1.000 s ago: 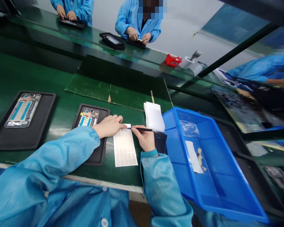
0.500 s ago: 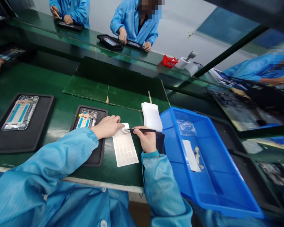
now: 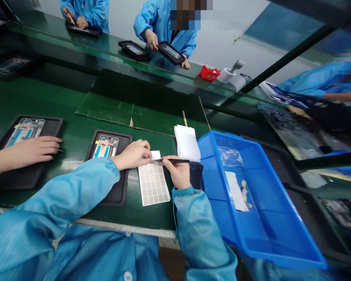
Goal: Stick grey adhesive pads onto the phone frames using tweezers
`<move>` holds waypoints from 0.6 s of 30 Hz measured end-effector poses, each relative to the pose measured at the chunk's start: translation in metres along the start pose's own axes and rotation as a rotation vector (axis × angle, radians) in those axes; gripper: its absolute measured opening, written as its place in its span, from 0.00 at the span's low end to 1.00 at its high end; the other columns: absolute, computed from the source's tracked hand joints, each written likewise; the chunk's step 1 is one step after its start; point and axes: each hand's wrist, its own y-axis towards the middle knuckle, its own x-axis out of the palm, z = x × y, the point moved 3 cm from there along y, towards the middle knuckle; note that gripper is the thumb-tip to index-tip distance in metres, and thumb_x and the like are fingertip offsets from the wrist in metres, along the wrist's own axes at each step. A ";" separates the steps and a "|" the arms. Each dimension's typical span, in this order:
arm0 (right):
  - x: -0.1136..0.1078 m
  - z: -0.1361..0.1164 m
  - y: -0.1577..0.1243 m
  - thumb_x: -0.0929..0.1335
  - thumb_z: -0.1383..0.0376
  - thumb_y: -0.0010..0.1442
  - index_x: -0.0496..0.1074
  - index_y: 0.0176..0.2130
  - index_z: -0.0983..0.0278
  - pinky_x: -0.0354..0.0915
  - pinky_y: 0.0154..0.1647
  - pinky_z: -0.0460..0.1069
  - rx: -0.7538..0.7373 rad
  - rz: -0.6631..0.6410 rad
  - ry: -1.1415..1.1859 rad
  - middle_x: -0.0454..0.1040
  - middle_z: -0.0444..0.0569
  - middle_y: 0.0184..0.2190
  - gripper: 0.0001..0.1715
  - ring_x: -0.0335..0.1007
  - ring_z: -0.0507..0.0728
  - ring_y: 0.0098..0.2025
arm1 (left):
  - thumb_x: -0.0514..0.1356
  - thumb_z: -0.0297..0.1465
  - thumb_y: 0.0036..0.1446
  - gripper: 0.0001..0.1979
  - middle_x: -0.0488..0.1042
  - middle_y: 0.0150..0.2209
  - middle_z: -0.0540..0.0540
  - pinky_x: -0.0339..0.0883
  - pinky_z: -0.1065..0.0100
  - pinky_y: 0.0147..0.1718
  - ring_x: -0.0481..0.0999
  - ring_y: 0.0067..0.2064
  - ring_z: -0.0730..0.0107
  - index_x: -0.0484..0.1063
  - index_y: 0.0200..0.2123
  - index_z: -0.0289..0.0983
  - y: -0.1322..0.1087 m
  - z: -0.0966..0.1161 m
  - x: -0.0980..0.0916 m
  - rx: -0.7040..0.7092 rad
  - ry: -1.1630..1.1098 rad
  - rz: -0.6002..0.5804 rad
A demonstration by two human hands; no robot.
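My right hand point(image 3: 180, 174) grips black tweezers point(image 3: 178, 160), their tips pointing left over the top part of a white sheet of stickers point(image 3: 154, 185). My left hand point(image 3: 133, 155) is closed, thumb and fingers pinched together at the tweezers' tips. Whether a sticker is between those fingers I cannot make out. The sheet, marked off in small pale rectangles, lies on the green bench. Under my left wrist is a black tray point(image 3: 120, 192) holding an opened phone point(image 3: 107, 146) with a yellow tab; my forearm covers its lower part.
To the right stands a blue bin point(image 3: 269, 187) with scraps and clear plastic inside. White papers point(image 3: 187, 143) lie by its corner. A co-worker's hand point(image 3: 35, 153) reaches over another phone tray point(image 3: 51, 132) at left. Co-workers sit across the bench beyond a raised shelf.
My left fingers have drawn back slightly and pinched together by the tweezers' tips. A co-worker's hand has come in over the left tray. Across the bench, a person has lifted a tray.
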 end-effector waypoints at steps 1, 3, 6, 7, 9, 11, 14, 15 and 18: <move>0.001 0.000 0.000 0.75 0.50 0.54 0.79 0.34 0.60 0.75 0.39 0.56 0.001 -0.001 0.004 0.82 0.50 0.33 0.17 0.78 0.60 0.33 | 0.61 0.32 0.61 0.08 0.71 0.41 0.46 0.63 0.64 0.44 0.70 0.44 0.65 0.81 0.35 0.40 0.000 -0.001 0.000 -0.002 0.003 0.003; 0.001 0.001 0.000 0.75 0.50 0.54 0.79 0.35 0.60 0.75 0.40 0.56 0.002 -0.001 0.012 0.82 0.50 0.34 0.17 0.79 0.60 0.33 | 0.61 0.32 0.61 0.08 0.71 0.41 0.46 0.63 0.64 0.44 0.70 0.44 0.64 0.81 0.35 0.40 0.000 -0.001 0.000 -0.006 0.012 0.007; 0.000 0.003 0.000 0.75 0.50 0.55 0.79 0.35 0.60 0.75 0.41 0.57 0.001 0.009 0.012 0.82 0.50 0.34 0.17 0.79 0.60 0.34 | 0.61 0.33 0.62 0.08 0.71 0.41 0.46 0.63 0.64 0.44 0.70 0.44 0.64 0.81 0.35 0.40 0.000 -0.001 -0.001 -0.012 0.020 0.005; 0.000 0.003 0.000 0.75 0.50 0.56 0.79 0.35 0.60 0.75 0.41 0.57 0.000 0.010 0.010 0.82 0.50 0.34 0.17 0.79 0.60 0.34 | 0.61 0.33 0.62 0.08 0.71 0.41 0.46 0.63 0.63 0.44 0.70 0.44 0.64 0.81 0.36 0.40 0.000 -0.001 -0.001 -0.016 0.021 0.006; 0.000 0.004 0.000 0.75 0.50 0.56 0.79 0.36 0.60 0.75 0.41 0.57 0.000 0.001 0.004 0.82 0.51 0.35 0.17 0.79 0.60 0.35 | 0.61 0.33 0.62 0.07 0.71 0.41 0.46 0.64 0.63 0.44 0.70 0.44 0.64 0.81 0.36 0.39 0.000 0.000 -0.002 -0.022 0.020 0.009; 0.001 0.004 0.000 0.75 0.50 0.56 0.79 0.35 0.60 0.75 0.41 0.57 0.001 -0.014 0.002 0.82 0.51 0.35 0.16 0.79 0.61 0.36 | 0.62 0.33 0.61 0.07 0.71 0.41 0.46 0.64 0.63 0.44 0.71 0.44 0.63 0.81 0.36 0.39 0.000 0.000 -0.002 -0.022 0.016 0.013; 0.002 0.003 0.000 0.75 0.50 0.55 0.79 0.35 0.60 0.75 0.41 0.56 0.001 -0.027 0.002 0.82 0.50 0.34 0.16 0.79 0.61 0.36 | 0.61 0.33 0.62 0.07 0.71 0.41 0.45 0.64 0.63 0.45 0.71 0.45 0.63 0.81 0.36 0.39 -0.001 0.000 -0.001 -0.019 0.013 0.017; 0.002 0.003 0.000 0.75 0.50 0.55 0.79 0.35 0.60 0.75 0.41 0.56 0.001 -0.029 0.001 0.82 0.50 0.34 0.16 0.79 0.61 0.36 | 0.61 0.33 0.62 0.08 0.71 0.41 0.45 0.64 0.63 0.45 0.71 0.45 0.63 0.81 0.36 0.39 -0.001 0.000 -0.001 -0.019 0.013 0.020; 0.002 0.002 0.001 0.75 0.50 0.55 0.79 0.35 0.60 0.75 0.41 0.56 0.003 -0.029 -0.007 0.82 0.51 0.34 0.16 0.79 0.61 0.36 | 0.61 0.33 0.62 0.08 0.71 0.41 0.45 0.65 0.63 0.45 0.71 0.44 0.63 0.81 0.36 0.40 -0.001 -0.002 -0.001 -0.016 0.013 0.023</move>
